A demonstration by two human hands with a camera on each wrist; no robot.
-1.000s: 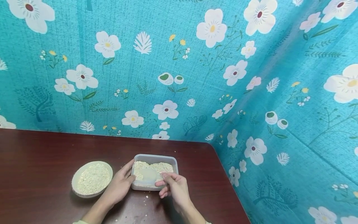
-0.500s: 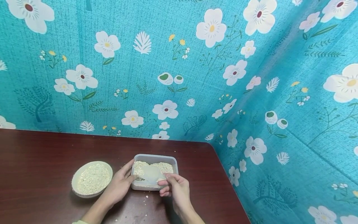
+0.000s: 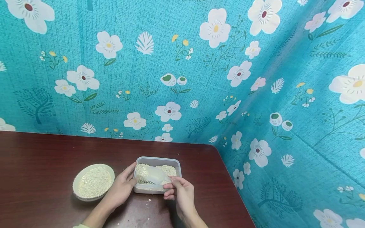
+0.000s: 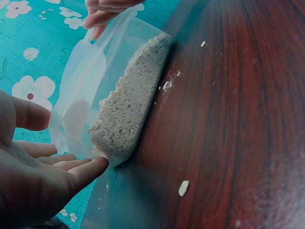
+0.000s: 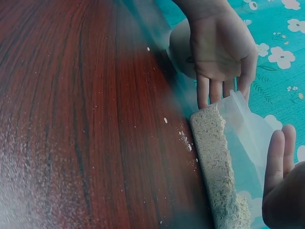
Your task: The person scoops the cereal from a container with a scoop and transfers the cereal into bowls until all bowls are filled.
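Observation:
A translucent plastic container (image 3: 148,191) of oats (image 3: 168,170) stands on the table. My left hand (image 3: 121,188) holds its left end, thumb at the rim and fingers along the wall. My right hand (image 3: 182,193), at the near right corner, pinches the handle of a whitish translucent scoop (image 3: 156,175) between thumb and fingers. The scoop lies tilted over the oats with its head toward the left. A darker patch shows in the oats beside it. In the left wrist view the oats (image 4: 128,95) show through the container's wall.
To the left of the container stands a pale bowl (image 3: 76,183) filled with oats. Loose flakes (image 4: 184,188) lie on the dark red wooden table (image 3: 42,164). A blue floral cloth (image 3: 182,95) hangs behind the table and along its right side.
The scoop has shifted and tilted within the container, uncovering a darker patch in the oats at front left. My right hand moved slightly right. My left hand stays in place.

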